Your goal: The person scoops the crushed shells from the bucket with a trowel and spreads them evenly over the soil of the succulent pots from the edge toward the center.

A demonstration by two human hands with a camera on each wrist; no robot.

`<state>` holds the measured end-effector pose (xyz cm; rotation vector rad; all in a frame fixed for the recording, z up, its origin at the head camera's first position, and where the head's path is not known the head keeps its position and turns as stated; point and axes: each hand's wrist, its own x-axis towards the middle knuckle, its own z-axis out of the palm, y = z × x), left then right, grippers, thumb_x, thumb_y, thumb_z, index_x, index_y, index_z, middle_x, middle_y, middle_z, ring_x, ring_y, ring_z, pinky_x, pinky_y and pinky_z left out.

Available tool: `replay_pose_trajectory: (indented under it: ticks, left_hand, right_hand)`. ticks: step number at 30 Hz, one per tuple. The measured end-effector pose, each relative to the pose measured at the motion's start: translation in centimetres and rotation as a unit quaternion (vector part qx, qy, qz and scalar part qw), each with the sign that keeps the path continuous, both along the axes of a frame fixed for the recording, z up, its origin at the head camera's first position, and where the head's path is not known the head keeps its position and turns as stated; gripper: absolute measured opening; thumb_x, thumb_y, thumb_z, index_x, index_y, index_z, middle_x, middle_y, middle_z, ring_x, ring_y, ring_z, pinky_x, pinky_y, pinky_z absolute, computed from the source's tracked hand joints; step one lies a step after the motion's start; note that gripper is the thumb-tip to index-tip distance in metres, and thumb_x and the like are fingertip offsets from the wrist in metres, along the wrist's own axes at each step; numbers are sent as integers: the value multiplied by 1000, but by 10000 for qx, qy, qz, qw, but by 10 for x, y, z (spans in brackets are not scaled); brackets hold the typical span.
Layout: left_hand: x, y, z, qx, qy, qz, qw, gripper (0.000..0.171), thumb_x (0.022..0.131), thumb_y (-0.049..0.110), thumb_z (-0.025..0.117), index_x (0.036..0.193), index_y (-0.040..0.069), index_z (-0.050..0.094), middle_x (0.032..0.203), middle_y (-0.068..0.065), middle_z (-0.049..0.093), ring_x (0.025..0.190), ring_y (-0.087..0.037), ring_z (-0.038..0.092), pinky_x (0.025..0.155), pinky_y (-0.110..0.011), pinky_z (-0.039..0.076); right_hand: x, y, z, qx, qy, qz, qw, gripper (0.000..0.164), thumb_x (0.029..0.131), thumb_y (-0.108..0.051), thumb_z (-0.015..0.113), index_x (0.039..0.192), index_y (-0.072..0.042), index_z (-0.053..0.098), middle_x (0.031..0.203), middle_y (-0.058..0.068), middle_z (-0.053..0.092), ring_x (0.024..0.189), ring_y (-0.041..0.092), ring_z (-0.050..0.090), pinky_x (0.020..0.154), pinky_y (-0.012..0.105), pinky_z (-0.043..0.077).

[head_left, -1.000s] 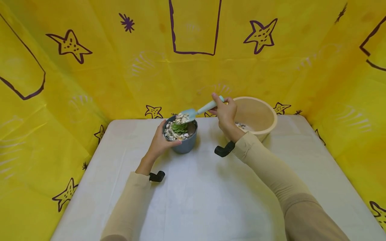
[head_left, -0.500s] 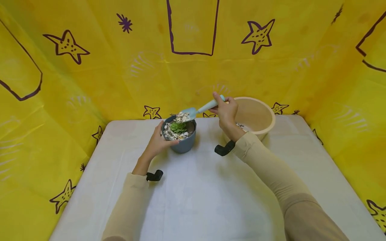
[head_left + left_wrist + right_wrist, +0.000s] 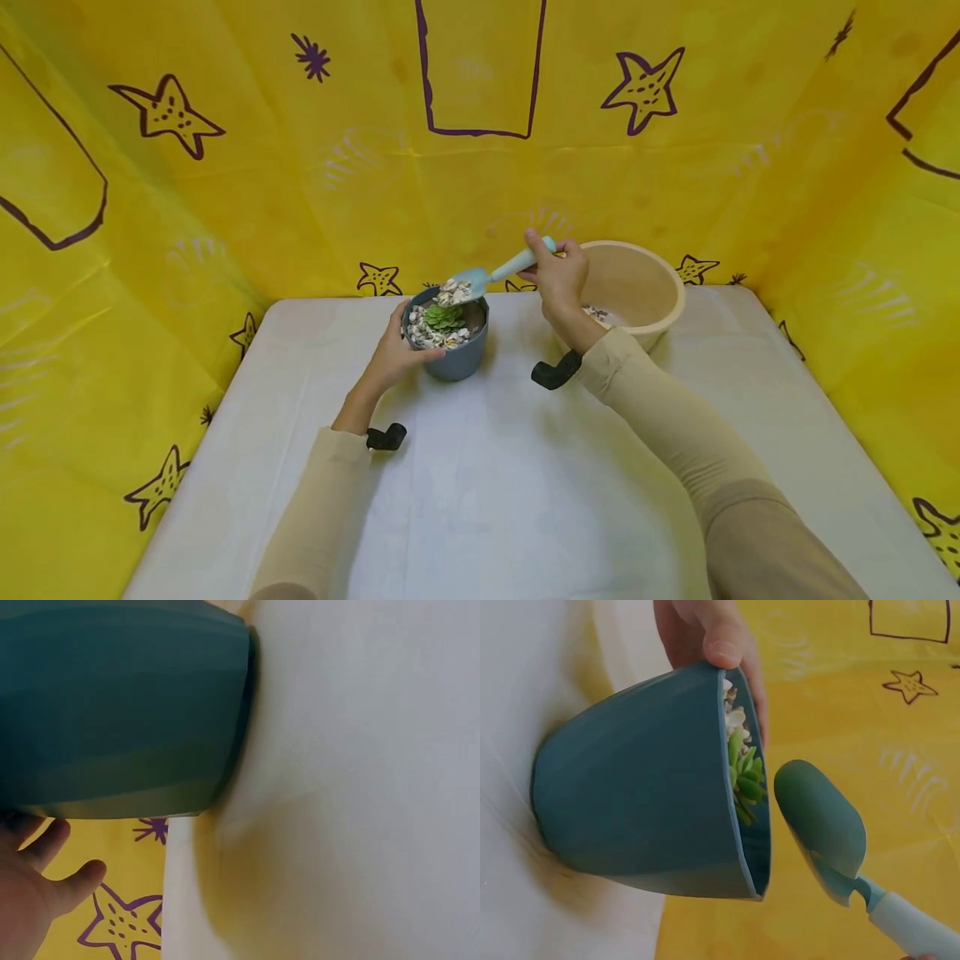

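Note:
My left hand (image 3: 393, 354) grips the side and rim of a blue-grey flowerpot (image 3: 457, 363), thumb along the front and fingers round the left. Inside grows a green succulent (image 3: 445, 317), with pale pebbles (image 3: 429, 337) around it and a barer patch at the right. My right hand (image 3: 562, 279) holds a small light-blue trowel (image 3: 513, 266) by its handle. Pebbles lie on the trowel's blade, which hangs over the back of the pot. In the right wrist view, the blade's underside (image 3: 821, 814) shows just off the rim. The flowerpot (image 3: 120, 712) stands on the table in the left wrist view.
Behind my right hand stands a wide tan tub (image 3: 677, 304) with some pebbles at its bottom. A white cloth covers the table (image 3: 480, 492). Yellow sheets (image 3: 480, 192) with starfish drawings rise behind and at both sides.
The head view has shifted slightly. Both hands, the flowerpot and the loaded trowel keep almost the same places, the right hand moving only a hair to the left.

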<state>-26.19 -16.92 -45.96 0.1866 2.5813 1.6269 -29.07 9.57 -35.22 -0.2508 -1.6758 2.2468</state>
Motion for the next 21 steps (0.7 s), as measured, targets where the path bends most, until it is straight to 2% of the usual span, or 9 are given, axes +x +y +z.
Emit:
replay_pose_trajectory:
  ticks: [7,10,13,16,19,21]
  left_hand:
    - [9,11,-2,19,536,288,9981,113,67,40,89,154,16,20,155,-11,32,143,-29,32,117,-53,28]
    - [13,13,2,-223,660,304,9971,115,67,46,87,154,13,20,154,-14,32,142,-30,33,116,-54,29]
    - [13,10,6,-475,558,208,9971,120,68,48,86,156,11,13,158,-17,24,146,-33,26,117,-56,26]
    - [9,5,9,-565,320,-37,9979,123,71,46,85,158,13,4,163,-17,12,150,-37,16,118,-60,20]
    - [5,1,9,-421,103,-276,9987,124,72,41,85,158,17,0,164,-14,7,151,-37,12,118,-62,17]
    - [4,1,7,-335,19,-310,9990,123,71,39,86,158,20,1,164,-13,9,151,-37,12,118,-62,18]
  right_hand:
    - [2,-7,-4,338,290,-38,9990,37,83,-25,78,77,-8,46,70,2,67,52,15,69,56,34,60]
    - [3,-11,-5,480,409,-62,9980,36,84,-25,78,76,-9,46,68,1,67,50,14,68,54,31,59]
    - [6,-15,-4,687,478,-16,9965,36,84,-26,77,76,-9,46,68,2,67,50,12,67,52,28,58]
    - [7,-16,-2,851,596,-17,9946,37,83,-27,78,77,-9,47,70,4,68,52,12,68,53,28,58]
    - [7,-15,-1,974,681,-46,9929,38,82,-29,79,77,-8,47,72,8,69,53,14,70,53,30,59]
    - [8,-14,-1,1036,669,-34,9924,39,82,-31,79,78,-8,47,73,11,69,55,16,71,53,30,59]
